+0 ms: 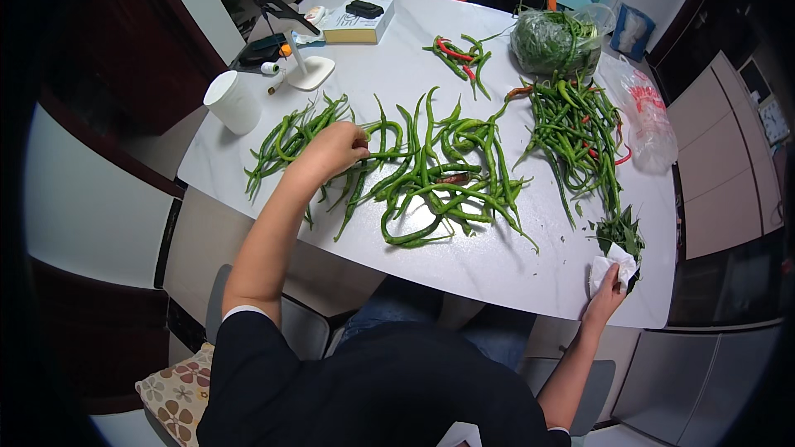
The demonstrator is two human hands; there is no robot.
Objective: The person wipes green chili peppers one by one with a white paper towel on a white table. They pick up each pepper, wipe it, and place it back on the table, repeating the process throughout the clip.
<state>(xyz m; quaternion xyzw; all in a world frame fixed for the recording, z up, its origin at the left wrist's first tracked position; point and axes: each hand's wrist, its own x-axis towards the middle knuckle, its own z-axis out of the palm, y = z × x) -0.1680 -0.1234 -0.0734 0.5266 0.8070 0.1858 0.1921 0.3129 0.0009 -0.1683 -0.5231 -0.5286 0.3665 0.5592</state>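
My left hand [335, 144] reaches over the left side of the table, its fingertips closed on a long green chili pepper [392, 154]. Beneath and beside that hand spreads a bunch of thin green peppers [282, 136]. A looser heap of green peppers [463, 198], one of them with a dark brownish-red part, covers the middle. My right hand [605, 303] grips a crumpled white tissue [613, 266] near the right front edge. The tissue rests against a small pile of dark green leaves [623, 230]. Behind the leaves lies a dense pile of green peppers [574, 130] with a few red ones.
A small group of red and green peppers [463, 57] lies farther back. Beside it sit a plastic bag of greens [546, 43] and a clear bag with red print [652, 118]. A white cup [233, 102], phone stand [310, 73] and boxed book [360, 28] stand at left.
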